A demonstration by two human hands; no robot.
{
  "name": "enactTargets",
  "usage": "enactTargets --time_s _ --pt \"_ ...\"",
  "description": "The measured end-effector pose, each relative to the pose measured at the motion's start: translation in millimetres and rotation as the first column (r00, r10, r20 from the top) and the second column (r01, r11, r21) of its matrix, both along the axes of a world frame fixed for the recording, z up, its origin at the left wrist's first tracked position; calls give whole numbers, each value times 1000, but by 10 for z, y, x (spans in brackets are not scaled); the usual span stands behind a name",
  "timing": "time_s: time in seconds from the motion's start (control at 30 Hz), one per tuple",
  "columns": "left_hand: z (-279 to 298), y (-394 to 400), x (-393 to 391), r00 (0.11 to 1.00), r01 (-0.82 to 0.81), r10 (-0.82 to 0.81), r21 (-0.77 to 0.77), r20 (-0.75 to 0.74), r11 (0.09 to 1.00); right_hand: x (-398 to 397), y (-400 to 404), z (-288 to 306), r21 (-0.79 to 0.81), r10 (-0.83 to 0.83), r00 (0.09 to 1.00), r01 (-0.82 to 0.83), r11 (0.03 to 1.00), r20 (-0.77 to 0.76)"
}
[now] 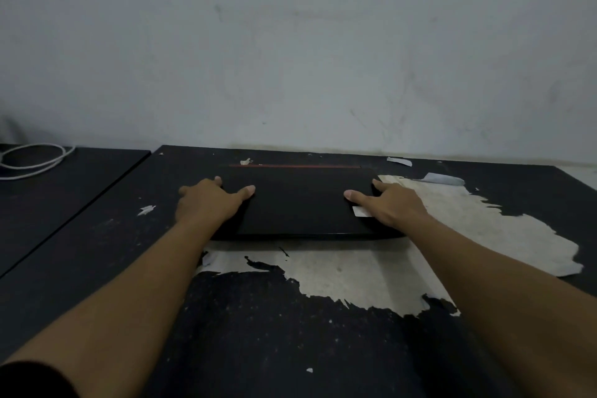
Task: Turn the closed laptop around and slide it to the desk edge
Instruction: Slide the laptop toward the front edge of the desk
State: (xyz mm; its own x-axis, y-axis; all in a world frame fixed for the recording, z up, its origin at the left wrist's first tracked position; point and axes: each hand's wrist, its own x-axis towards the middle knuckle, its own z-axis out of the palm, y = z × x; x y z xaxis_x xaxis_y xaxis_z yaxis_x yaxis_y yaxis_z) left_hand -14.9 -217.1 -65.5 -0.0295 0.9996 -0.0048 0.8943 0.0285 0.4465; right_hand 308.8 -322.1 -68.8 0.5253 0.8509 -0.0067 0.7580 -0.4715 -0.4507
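Observation:
A closed black laptop [298, 203] lies flat on the dark desk [258, 333], near the far edge by the wall. A thin red strip runs along its far side. My left hand [210, 202] grips the laptop's left side, thumb lying on the lid and fingers wrapped over the edge. My right hand [387, 203] holds the right side the same way, thumb on the lid next to a small white sticker [360, 211].
The desk's black coating has peeled off in a large pale patch [371, 275] in front of and right of the laptop. Another dark desk [48, 191] stands to the left with a white cable [35, 158] coiled on it. A grey wall [290, 58] rises right behind.

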Motion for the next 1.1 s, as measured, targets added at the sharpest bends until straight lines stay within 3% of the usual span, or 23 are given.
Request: enactTargets --time_s 0.23,0.8,1.1 --pt "6 -424 -101 990 -34 25 65 136 997 -74 -431 30 86 -22 1000 22 996 2" --pt "192 -1669 -395 978 -33 15 86 208 996 -357 -1797 74 244 -65 997 72 967 -35" --pt "28 -2074 -400 971 -16 -3 77 238 997 -378 -2327 -102 246 -88 995 99 964 -55"
